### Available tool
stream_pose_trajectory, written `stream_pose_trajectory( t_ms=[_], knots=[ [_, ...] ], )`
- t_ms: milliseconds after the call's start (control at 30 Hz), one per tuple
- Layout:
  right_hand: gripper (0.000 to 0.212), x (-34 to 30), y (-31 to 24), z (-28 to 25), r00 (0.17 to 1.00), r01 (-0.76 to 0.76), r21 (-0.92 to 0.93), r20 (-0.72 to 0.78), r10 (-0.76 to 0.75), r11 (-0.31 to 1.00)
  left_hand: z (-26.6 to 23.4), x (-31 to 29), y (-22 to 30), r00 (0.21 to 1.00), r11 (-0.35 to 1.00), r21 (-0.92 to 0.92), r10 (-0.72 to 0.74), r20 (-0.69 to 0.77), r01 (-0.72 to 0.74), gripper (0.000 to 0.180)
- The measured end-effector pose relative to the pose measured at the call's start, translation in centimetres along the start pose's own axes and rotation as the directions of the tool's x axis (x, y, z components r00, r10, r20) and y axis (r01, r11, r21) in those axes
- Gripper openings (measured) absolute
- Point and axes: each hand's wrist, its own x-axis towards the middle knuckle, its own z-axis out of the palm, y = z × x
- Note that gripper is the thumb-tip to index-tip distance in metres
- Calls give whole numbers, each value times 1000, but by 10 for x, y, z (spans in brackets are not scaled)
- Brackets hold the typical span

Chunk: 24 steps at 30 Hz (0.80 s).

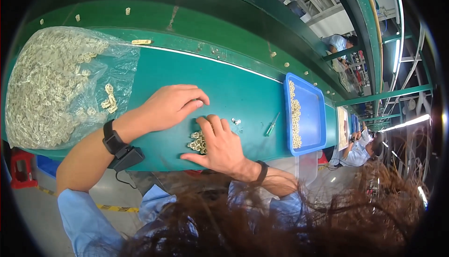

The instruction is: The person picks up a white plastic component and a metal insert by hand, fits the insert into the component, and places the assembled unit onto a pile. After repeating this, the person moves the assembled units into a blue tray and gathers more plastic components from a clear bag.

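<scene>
My right hand (223,150) is over a cluster of small cream plastic parts (197,143) on the green work surface. Its thumb and fingers are spread around the cluster, partly hiding it. Just beyond, my left hand (168,105) hovers with curved fingers and its thumb a little apart; nothing shows in it. Small clear-looking bits (236,122) lie beyond the right hand. To the left, a large transparent plastic bag (122,58) is full of similar cream parts (47,86), with a few loose ones (109,99) near its mouth.
Right of my hands lie a green-handled screwdriver (270,128) and a blue tray (308,112) with cream parts along its left side. Behind runs a green conveyor belt (196,28) carrying scattered parts. A red stool (22,168) stands lower left. Other people (360,149) sit farther right.
</scene>
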Motion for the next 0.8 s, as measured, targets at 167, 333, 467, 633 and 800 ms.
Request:
stream_pose_trajectory(
  t_ms=[167, 333, 467, 633, 800],
  knots=[
    [69, 3, -2, 9, 997, 72, -58, 2, -72, 996, 3, -1, 0, 1000, 1000, -3, 17, 1, -17, 19],
    [49, 5, 2, 15, 989, 151, -115, 15, -150, 982, 4, -2, -4, 1000, 1000, 12, 28, 4, -28, 20],
    [44, 7, 2, 17, 972, 230, -164, -9, -235, 959, 4, -2, -3, 1000, 999, 26, 24, 6, -24, 20],
    [39, 11, -3, 12, 975, 218, -92, -26, -221, 972, 2, -2, 0, 1000, 1000, 25, -2, 11, 2, 20],
    [36, 12, -3, 14, 966, 248, -107, -42, -254, 963, 2, -1, 0, 1000, 999, 33, -2, 16, 1, 19]
  ],
)
